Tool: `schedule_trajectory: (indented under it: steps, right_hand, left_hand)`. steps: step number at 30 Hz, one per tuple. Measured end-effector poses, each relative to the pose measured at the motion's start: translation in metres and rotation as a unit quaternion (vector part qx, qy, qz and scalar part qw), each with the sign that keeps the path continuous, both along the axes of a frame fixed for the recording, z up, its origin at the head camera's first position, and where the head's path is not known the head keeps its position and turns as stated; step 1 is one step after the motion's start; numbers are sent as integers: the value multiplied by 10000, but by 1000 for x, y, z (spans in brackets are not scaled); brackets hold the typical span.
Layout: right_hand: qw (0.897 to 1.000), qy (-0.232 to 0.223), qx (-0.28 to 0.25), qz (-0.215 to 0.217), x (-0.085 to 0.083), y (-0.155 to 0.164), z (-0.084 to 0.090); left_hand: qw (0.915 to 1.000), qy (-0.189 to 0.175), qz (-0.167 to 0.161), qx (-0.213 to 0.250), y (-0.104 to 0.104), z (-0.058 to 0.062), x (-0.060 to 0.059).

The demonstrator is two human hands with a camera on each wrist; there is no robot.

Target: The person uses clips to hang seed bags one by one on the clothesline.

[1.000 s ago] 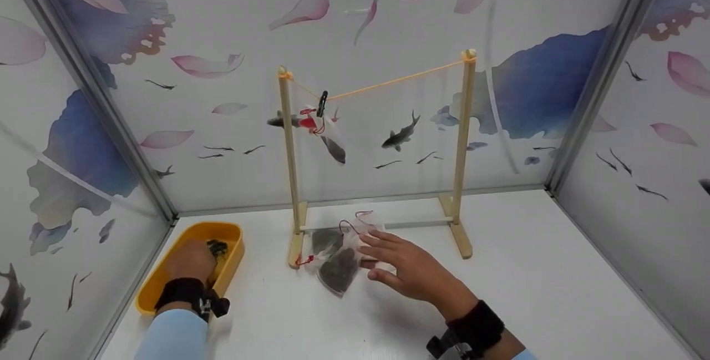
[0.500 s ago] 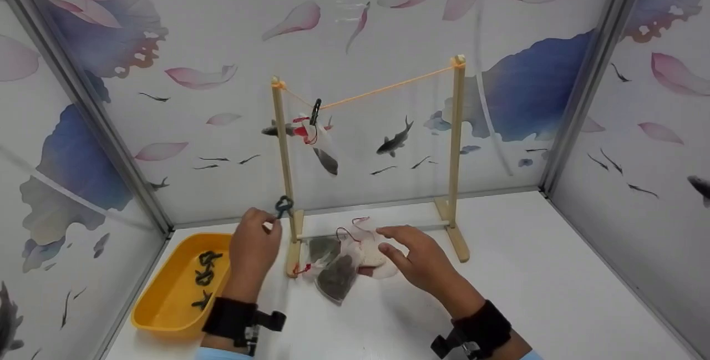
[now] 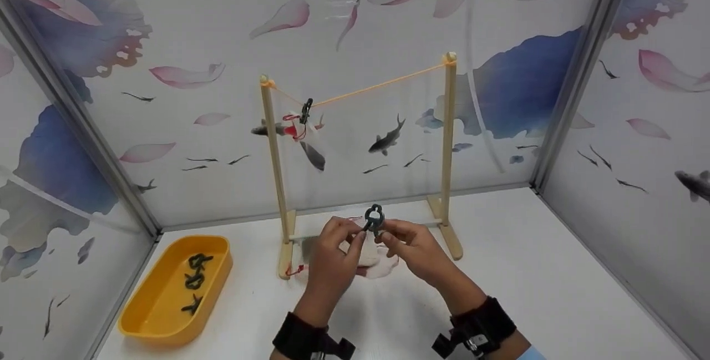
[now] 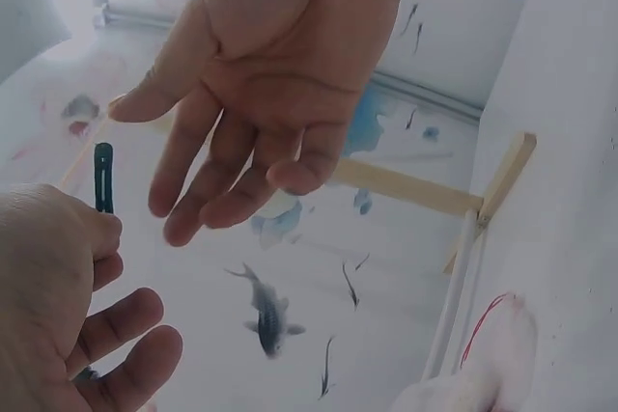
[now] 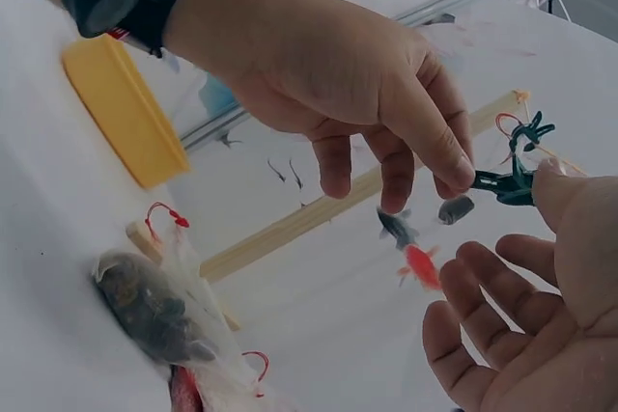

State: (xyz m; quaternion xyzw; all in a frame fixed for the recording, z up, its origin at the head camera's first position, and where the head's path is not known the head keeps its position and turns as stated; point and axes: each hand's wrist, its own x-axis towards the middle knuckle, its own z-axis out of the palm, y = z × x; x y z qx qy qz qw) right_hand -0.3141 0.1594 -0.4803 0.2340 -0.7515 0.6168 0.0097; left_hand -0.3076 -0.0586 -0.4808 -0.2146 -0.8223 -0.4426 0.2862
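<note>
The clip (image 3: 373, 226) is in the air in front of the stand (image 3: 448, 155), its rounded biting end up. The left hand (image 3: 333, 257) pinches one handle between thumb and finger. The right hand (image 3: 416, 249) meets it from the other side, thumb and fingertips at the second handle and the remaining fingers loosely bent; whether it grips or merely touches, I cannot tell.

The clip looks like light, stiff plastic, probably with a spring that resists squeezing. The ends of the handles seem the best hold, for leverage and to keep the biting end free; being narrow, they could twist or slip under an off-centre pinch.

The spare clips (image 3: 194, 281) lie in the tray (image 3: 166, 339), well apart from the hands. The bags (image 3: 383, 267) on the table (image 3: 499, 277), partly hidden by the hands, look thin and limp, best taken at the neck by the drawstring. The line (image 3: 383, 86) dips where the hung bag (image 3: 313, 137) is clipped, so it likely yields under load.
</note>
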Motion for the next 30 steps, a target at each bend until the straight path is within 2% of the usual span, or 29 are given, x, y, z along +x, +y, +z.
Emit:
schedule_trajectory:
  steps: [4,7,14,16,19,22,25,28,30]
  right_hand:
    - [9986,35,-193,486,2,-1,4]
    - [9975,10,-333,624,4,-1,6]
    - [9989,-135,-248,366,8,-3,7]
    - [9991,-134,-272,285,8,-2,8]
    - [9989,-152,-405,190,5,0,8]
    - [9981,-253,-559,-21,2,4,7]
    - [9972,-354,-487,-440,-1,7,4]
    - [9948,-426,-258,-887,-3,9,0]
    - [9932,-436,-92,-1074,-4,10,-2]
  left_hand:
    - [10000,-41,-86,-3,5,0,6]
    - [10000,25,-42,-80,7,0,9]
    - [9990,65,158,-420,7,0,14]
    - [9979,-58,267,-588,3,1,13]
    - [9928,-518,630,-875,-8,0,7]
    - [9795,-1211,1121,-1159,-26,-7,-4]
    - [9589,-1931,1537,-1402,-46,-21,-18]
    - [9376,-2441,1827,-1671,-61,-38,-28]
    - [9264,-2629,1951,-1860,-68,-48,-33]
